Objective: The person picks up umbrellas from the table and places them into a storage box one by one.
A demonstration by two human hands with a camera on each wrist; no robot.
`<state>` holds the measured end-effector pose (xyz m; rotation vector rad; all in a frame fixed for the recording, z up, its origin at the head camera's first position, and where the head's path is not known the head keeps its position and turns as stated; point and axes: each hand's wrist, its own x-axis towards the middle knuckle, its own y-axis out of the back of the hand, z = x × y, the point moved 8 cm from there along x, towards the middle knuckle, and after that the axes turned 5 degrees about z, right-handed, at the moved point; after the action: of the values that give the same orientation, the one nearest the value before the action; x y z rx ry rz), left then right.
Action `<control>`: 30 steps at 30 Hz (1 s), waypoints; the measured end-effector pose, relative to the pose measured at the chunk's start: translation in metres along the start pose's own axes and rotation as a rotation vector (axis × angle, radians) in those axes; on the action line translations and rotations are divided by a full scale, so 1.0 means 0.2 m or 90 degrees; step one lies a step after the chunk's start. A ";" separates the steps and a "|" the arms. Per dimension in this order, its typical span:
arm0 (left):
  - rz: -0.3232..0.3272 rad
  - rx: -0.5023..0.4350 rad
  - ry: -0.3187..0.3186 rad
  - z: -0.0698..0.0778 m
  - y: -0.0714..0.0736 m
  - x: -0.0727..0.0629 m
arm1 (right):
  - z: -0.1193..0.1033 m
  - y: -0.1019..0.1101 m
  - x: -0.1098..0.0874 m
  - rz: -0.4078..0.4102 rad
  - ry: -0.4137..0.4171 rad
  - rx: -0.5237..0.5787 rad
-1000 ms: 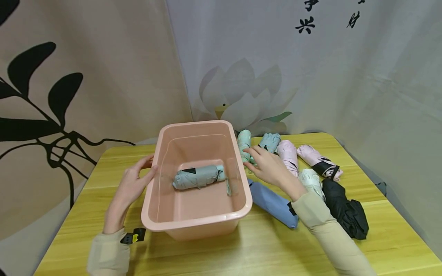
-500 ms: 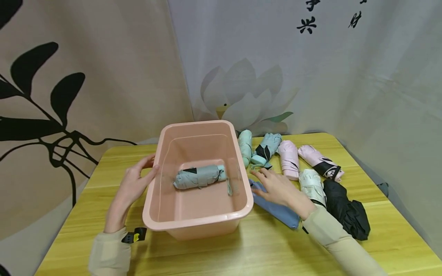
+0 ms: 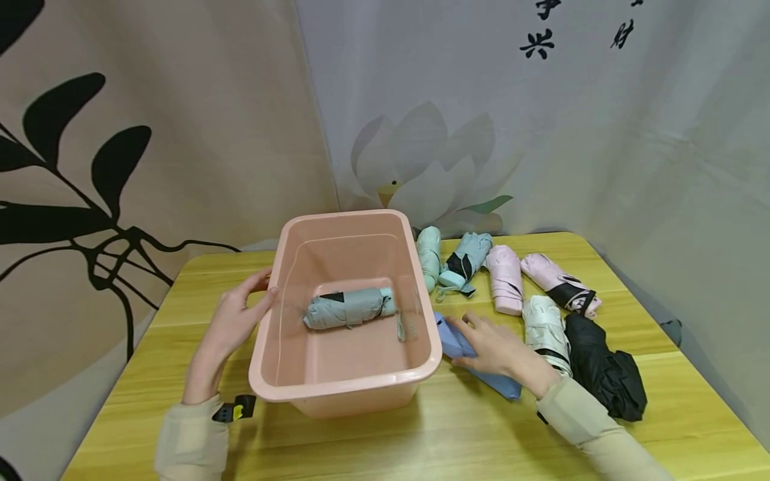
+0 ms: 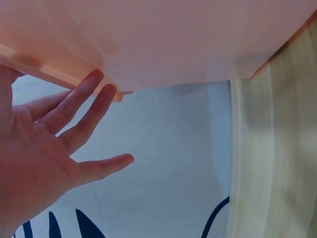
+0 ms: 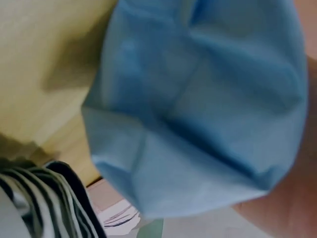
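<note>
A pink plastic tub [image 3: 343, 387] stands on the table with a folded grey-blue umbrella [image 3: 349, 308] lying on its floor. My left hand [image 3: 233, 319] touches the tub's left rim. In the left wrist view its fingers [image 4: 81, 129] are spread and fairly straight against the outer side, below the rim. Right of the tub, my right hand [image 3: 496, 347] grips a folded blue umbrella [image 3: 502, 384], thumb on the near side and fingers over the far side. That blue umbrella [image 5: 198, 109] fills most of the right wrist view and hides most of the hand.
Several folded umbrellas lie at the right: a mint one [image 3: 429, 257], a teal one [image 3: 466, 260], two pink ones [image 3: 505, 277], a white one [image 3: 546, 331] and a black one [image 3: 604, 367]. A printed curtain [image 3: 421, 80] hangs behind the wooden table [image 3: 481, 441].
My right hand has come down and nearer from beside the mint and teal umbrellas onto the blue umbrella, and now grips it. My left hand and the tub have stayed put.
</note>
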<state>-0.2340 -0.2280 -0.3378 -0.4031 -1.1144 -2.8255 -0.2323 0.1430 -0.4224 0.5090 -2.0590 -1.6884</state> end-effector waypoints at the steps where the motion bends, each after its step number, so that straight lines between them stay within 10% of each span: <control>1: 0.000 0.001 -0.002 0.00 0.00 0.00 | 0.00 -0.01 0.00 0.000 -0.001 0.002; 30: -0.002 -0.020 0.006 -0.02 0.00 0.01 | 0.02 -0.02 0.01 0.038 0.026 0.027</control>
<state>-0.2359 -0.2299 -0.3406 -0.3890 -1.0716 -2.8480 -0.2359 0.1441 -0.4267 0.4858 -2.0651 -1.5902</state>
